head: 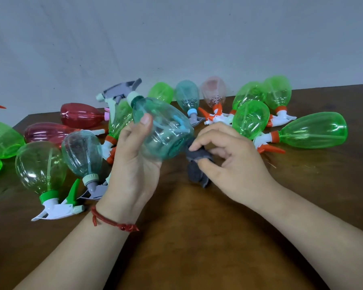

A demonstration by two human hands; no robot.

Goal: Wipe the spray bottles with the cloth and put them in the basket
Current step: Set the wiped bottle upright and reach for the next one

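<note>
My left hand [132, 162] grips a clear teal spray bottle [166, 130] above the table, its grey and white trigger head [117, 93] pointing up and to the left. My right hand [228, 162] pinches a small dark grey cloth [197, 164] against the bottle's base. Several other spray bottles lie on the brown table [197, 237]: green ones [312, 130] to the right, red ones [80, 116] and clear ones [40, 166] to the left. No basket is in view.
A grey wall [176, 38] runs behind the table's far edge. More green bottles [0, 141] lie at the far left edge of view. A red thread bracelet [113, 221] circles my left wrist. Bare tabletop shows between my forearms.
</note>
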